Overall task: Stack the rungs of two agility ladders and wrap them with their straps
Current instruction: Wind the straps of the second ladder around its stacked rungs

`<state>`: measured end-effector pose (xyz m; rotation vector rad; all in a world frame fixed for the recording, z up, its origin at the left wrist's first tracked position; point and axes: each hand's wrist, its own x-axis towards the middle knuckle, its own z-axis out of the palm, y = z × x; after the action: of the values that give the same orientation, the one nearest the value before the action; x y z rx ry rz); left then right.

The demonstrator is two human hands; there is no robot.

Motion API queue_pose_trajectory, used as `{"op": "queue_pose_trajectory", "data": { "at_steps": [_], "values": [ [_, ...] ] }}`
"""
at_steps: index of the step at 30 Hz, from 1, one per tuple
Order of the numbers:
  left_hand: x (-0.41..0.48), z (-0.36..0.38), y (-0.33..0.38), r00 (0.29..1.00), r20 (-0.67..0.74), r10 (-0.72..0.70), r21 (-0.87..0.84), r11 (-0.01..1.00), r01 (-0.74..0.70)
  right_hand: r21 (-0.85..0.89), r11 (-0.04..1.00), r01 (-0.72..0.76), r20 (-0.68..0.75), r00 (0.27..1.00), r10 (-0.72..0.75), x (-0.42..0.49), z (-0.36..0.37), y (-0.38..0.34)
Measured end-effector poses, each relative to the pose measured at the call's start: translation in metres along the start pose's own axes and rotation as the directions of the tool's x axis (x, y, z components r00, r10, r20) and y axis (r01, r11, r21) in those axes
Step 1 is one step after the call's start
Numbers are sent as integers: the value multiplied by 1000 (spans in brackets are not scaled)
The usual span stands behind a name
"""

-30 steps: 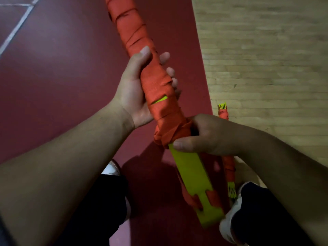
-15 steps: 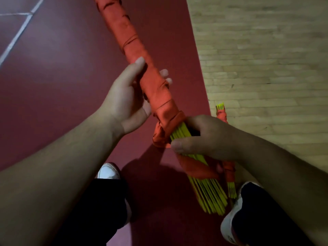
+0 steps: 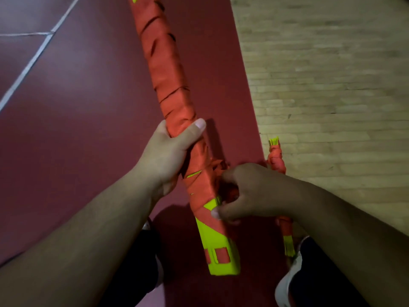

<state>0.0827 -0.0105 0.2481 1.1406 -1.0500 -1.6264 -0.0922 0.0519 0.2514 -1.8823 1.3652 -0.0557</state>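
Head view: long bundle of neon-yellow plastic ladder rungs point(image 3: 218, 242), held tilted over the dark red sports floor point(image 3: 77, 107). The orange webbing strap point(image 3: 168, 69) is wound in a spiral over almost all of it. Bare yellow shows only at the near end, plus a few slivers in the gaps.

Left hand point(image 3: 170, 156): fingers and thumb curled right round the wrapped bundle, a full grip. Right hand point(image 3: 250, 191): fingers curled, thumb tip pinching the strap at the last turn, where orange meets yellow. A bunched bit of strap sits between the two hands, probably slack.

A second orange-wrapped rung bundle point(image 3: 276, 160) lies on the floor at the seam between the red surface and the pale wood floor point(image 3: 332, 85). It is partly hidden behind the right forearm, with yellow tips showing at both ends. Looks finished.

Progress, my read: late stage. One ladder is wrapped and set down, and this one is nearly covered. What's left is the last turns and securing the tail. I can't tell how much strap remains, as it's hidden under the right hand.

Room: open floor to the left and ahead. The bundle's far end runs out of frame, so clearance there is unknown. The near end hangs between the legs, close to the white shoe point(image 3: 285, 282) and the lying bundle, so it's tight on that side.
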Motion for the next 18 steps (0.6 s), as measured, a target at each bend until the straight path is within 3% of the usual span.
{"op": "queue_pose_trajectory", "data": {
  "at_steps": [5,7,10,15,18],
  "values": [
    [15,6,-4,992,-63,114,139,985,-104,56,997,-58,-195,978,68,1,7,6],
    [20,7,-5,997,-72,7,48,999,-4,69,995,-77,-215,972,90,3,9,8],
    [26,3,-3,985,-1,-172,-166,971,169,305,952,-32,-150,985,82,5,9,12],
    [28,-9,-1,955,208,-211,-345,898,273,366,928,65,-105,994,-28,6,13,8],
    [30,-5,-3,967,144,-209,-309,919,244,307,951,47,-97,995,-17,7,14,7]
  ]
}}
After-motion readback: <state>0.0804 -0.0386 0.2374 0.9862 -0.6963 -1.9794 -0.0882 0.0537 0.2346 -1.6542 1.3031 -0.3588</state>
